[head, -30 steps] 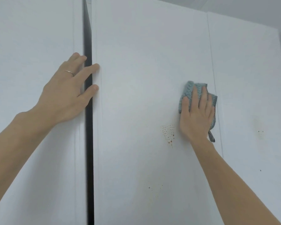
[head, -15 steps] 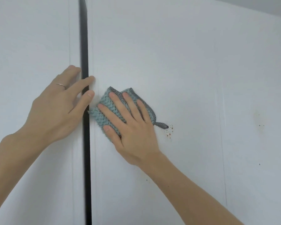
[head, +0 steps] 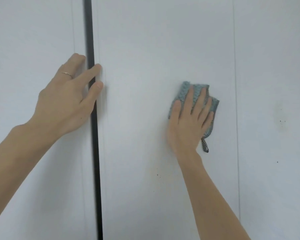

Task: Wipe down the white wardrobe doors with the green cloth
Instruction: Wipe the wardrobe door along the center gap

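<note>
White wardrobe doors fill the view. The middle door (head: 145,49) carries the green knitted cloth (head: 181,91), pressed flat against it under the straight fingers of my right hand (head: 189,122). A dark patterned loop (head: 205,145) hangs from the cloth's lower right corner. My left hand (head: 66,99) rests flat across the dark gap (head: 95,170) between the left door (head: 33,32) and the middle door, its fingertips on the middle door's edge. A few small dark specks (head: 158,175) sit on the middle door below the cloth.
The right door (head: 275,58) begins at a thin seam (head: 236,118) just right of the cloth. It shows a faint smudge with small dark specks (head: 281,121).
My right hand has slid the cloth from beside the gap rightward across the middle door. The reddish spot patch seen earlier no longer shows. My left hand has stayed at the gap.
</note>
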A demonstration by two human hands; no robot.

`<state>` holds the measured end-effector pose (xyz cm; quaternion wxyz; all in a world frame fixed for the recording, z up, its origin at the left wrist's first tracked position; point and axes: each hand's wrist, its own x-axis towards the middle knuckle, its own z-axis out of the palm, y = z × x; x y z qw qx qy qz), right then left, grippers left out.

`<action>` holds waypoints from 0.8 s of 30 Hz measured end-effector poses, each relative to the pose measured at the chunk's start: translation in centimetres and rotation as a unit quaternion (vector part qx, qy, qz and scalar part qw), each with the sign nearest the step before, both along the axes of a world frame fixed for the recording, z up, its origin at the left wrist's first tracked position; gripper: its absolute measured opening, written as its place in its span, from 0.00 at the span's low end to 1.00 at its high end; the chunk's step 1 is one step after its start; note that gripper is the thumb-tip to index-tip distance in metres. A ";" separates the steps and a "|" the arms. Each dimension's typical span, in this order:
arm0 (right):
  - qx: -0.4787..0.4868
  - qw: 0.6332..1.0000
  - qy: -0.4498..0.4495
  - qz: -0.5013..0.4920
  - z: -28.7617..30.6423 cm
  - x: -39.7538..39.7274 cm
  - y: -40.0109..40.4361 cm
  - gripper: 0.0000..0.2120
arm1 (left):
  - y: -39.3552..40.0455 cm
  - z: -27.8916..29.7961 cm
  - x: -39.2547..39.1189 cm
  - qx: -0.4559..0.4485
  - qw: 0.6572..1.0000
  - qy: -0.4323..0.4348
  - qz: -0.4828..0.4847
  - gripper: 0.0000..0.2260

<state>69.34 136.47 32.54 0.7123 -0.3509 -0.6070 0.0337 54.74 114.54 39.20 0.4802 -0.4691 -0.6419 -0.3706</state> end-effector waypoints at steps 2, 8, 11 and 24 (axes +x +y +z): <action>0.101 0.993 -0.064 -0.003 -0.2 -3.0 -4.1 0.27 | -0.3 0.2 -0.2 -0.011 1.000 -0.001 -0.014 0.22; 0.320 0.915 -0.238 0.058 -2.1 -5.5 -8.9 0.23 | -0.3 0.1 -0.9 -0.010 0.999 0.025 -0.022 0.26; 0.334 0.908 -0.249 0.042 -1.6 -2.4 -4.6 0.23 | -0.2 0.2 -1.2 -0.018 0.999 0.031 -0.008 0.29; -0.045 0.998 0.048 -0.017 2.1 0.9 1.7 0.29 | -0.2 -3.0 0.0 -0.024 0.999 0.029 0.010 0.26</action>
